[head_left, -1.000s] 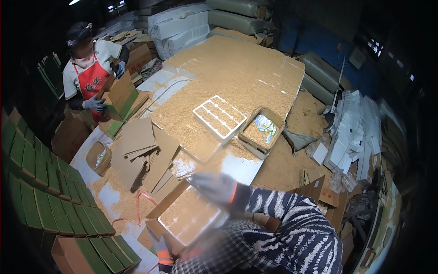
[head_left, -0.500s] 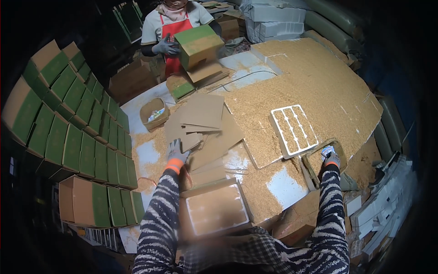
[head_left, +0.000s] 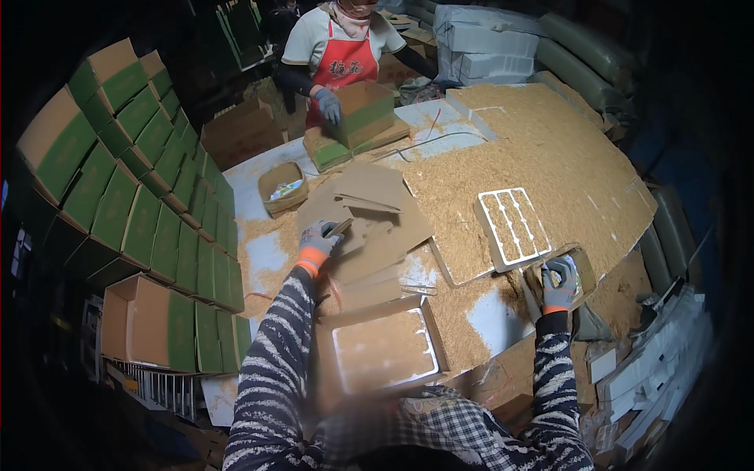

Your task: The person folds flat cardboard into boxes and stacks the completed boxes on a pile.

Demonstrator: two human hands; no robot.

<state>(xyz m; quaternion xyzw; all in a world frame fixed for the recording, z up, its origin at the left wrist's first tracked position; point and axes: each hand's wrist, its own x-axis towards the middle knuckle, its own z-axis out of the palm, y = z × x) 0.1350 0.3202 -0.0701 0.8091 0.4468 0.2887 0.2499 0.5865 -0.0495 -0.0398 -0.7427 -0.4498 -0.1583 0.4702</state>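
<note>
My left hand (head_left: 320, 238), in a grey glove with an orange cuff, is closed on the edge of a small cardboard piece (head_left: 340, 228) beside a loose pile of cardboard sheets (head_left: 365, 190). My right hand (head_left: 559, 284), gloved the same, reaches into a small open cardboard box (head_left: 582, 259). Its fingers are bent, and what they hold, if anything, is hidden; colourful packets show beside them. Right in front of me an open carton (head_left: 441, 339) contains a brown sheet (head_left: 385, 353) lying over a white frame.
Sawdust-like shavings (head_left: 565, 157) cover much of the table. A white divided foam tray (head_left: 514, 228) lies on them. Green-and-brown cartons (head_left: 141, 212) are stacked at the left. Another small box of packets (head_left: 284, 202) stands left of the sheets. Across the table a co-worker (head_left: 345, 59) handles a green carton (head_left: 365, 114).
My left hand has lifted a cardboard piece at its edge. My right hand has turned within the box, its fingers now bent. The co-worker has lowered the green carton onto the flat stack.
</note>
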